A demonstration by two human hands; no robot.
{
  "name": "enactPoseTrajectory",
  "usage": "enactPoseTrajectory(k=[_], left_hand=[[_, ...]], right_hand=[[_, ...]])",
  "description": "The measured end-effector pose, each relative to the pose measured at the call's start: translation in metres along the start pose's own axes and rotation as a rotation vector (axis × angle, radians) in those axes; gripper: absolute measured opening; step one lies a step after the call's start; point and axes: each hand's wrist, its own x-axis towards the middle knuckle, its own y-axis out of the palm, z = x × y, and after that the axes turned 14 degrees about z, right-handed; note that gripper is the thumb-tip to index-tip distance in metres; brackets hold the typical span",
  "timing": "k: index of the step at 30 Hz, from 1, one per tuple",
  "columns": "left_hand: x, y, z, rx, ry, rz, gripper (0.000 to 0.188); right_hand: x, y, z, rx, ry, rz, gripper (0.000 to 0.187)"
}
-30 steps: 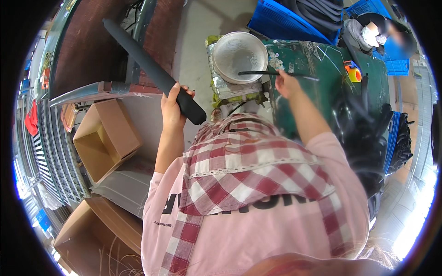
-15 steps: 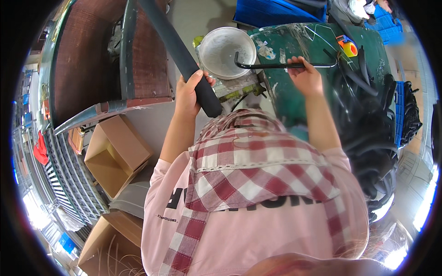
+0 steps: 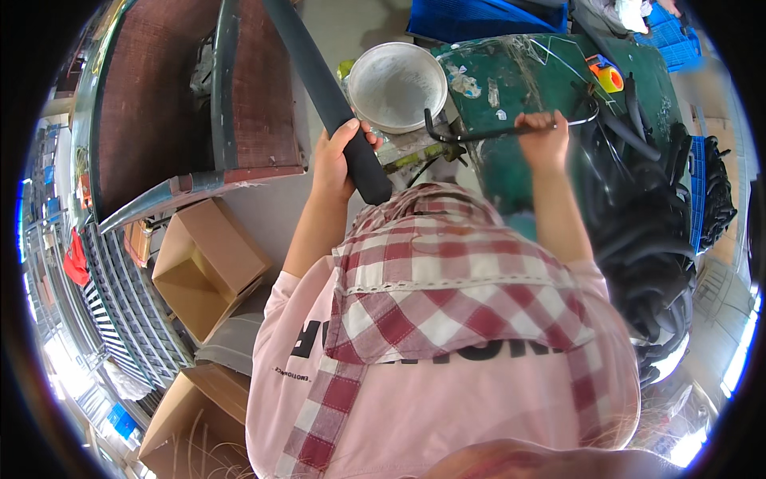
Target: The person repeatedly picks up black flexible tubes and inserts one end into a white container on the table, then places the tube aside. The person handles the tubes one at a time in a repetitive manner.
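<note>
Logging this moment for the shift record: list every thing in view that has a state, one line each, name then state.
black foam tube: gripped near its end by the left hand
bent metal rod: held by the right hand, level over the green table
white bowl: upright, empty
upper cardboard box: open, empty

- The left hand (image 3: 339,160) is closed round the lower end of a thick black foam tube (image 3: 323,92), which slants up toward the top edge.
- The right hand (image 3: 544,140) grips a thin dark metal rod (image 3: 479,133) lying across the green tabletop (image 3: 519,76).
- A round white bowl (image 3: 396,86) sits just beside the rod's hooked end.
- Coiled black hoses (image 3: 654,223) pile at the right.
- Open cardboard boxes (image 3: 203,267) stand on the floor at the left.
- A pink shirt with a red-checked cloth (image 3: 447,295) fills the lower middle.
</note>
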Motion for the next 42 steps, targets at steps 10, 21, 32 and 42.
enactPoseTrajectory(k=[10, 21, 32, 42], left_hand=[[-0.023, -0.025, 0.0, -0.063, 0.072, -0.113, 0.033], [-0.067, -0.053, -0.001, -0.103, 0.149, -0.333, 0.023], [-0.02, -0.052, -0.01, -0.091, 0.111, -0.16, 0.028], [0.012, -0.007, -0.005, -0.039, -0.013, -0.01, 0.04]], right_hand=[[0.069, -0.021, -0.103, -1.418, 0.225, 0.385, 0.024], [0.074, -0.013, -0.145, -1.14, 0.295, 0.209, 0.032], [0.058, -0.008, 0.016, -0.278, 0.072, 0.009, 0.044], [-0.008, -0.117, 0.042, -0.146, -0.013, -0.153, 0.033]])
